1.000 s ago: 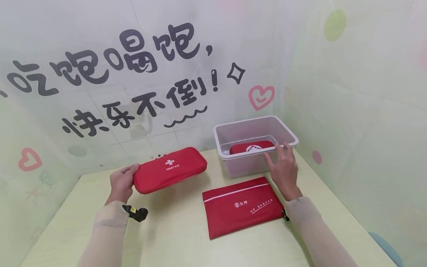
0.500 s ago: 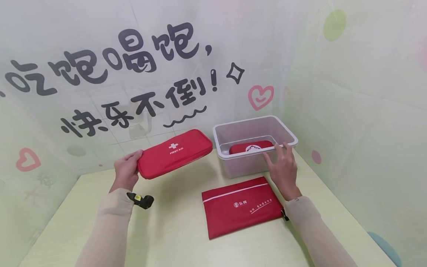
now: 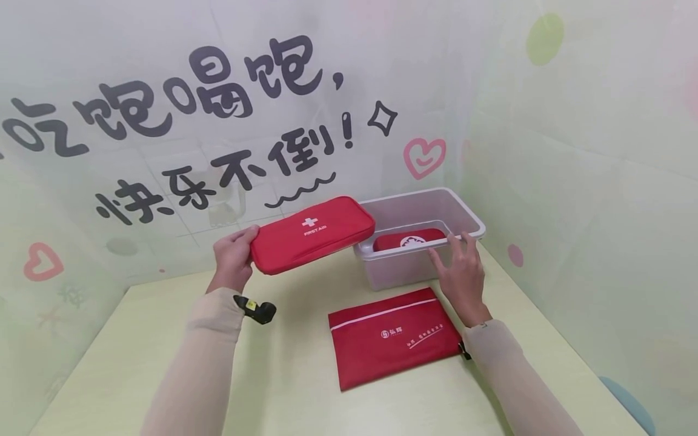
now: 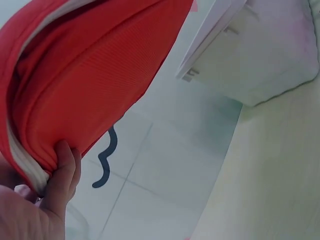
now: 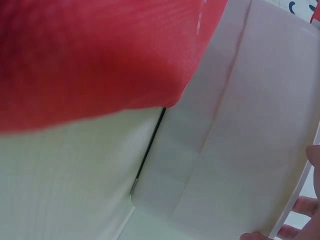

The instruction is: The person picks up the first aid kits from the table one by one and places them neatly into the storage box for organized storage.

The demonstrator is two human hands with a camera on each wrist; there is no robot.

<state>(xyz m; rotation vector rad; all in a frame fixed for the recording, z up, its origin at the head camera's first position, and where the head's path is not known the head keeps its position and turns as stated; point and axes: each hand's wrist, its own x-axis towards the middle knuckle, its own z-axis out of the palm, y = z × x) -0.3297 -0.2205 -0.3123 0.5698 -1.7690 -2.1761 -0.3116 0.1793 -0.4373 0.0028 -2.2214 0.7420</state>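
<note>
Case (image 3: 312, 236) in red cloth, marked FIRST AID under a white cross, is what my left grip (image 3: 232, 257) pinches by its left end; I have it tilted and raised clear of the worktop (image 3: 294, 375). In the head view its other end overlaps the left corner of a pale bin (image 3: 395, 274); whether the two touch I cannot tell. The bin's left rim stands in the way there. My right grip (image 3: 462, 277) clasps the near rim, fingers over the edge and thumb in front. Inside the bin lies a second red case (image 3: 431, 235) with a round white emblem, its lower part hidden by the near wall. Before the bin a red pouch (image 3: 395, 342) lies flat, with a white stripe and white printing; my right sleeve (image 3: 498, 354) passes just beside it. A small black device (image 3: 256, 309) juts from my left sleeve (image 3: 209, 345). Behind everything hangs a backdrop (image 3: 349, 36) with large dark characters.
</note>
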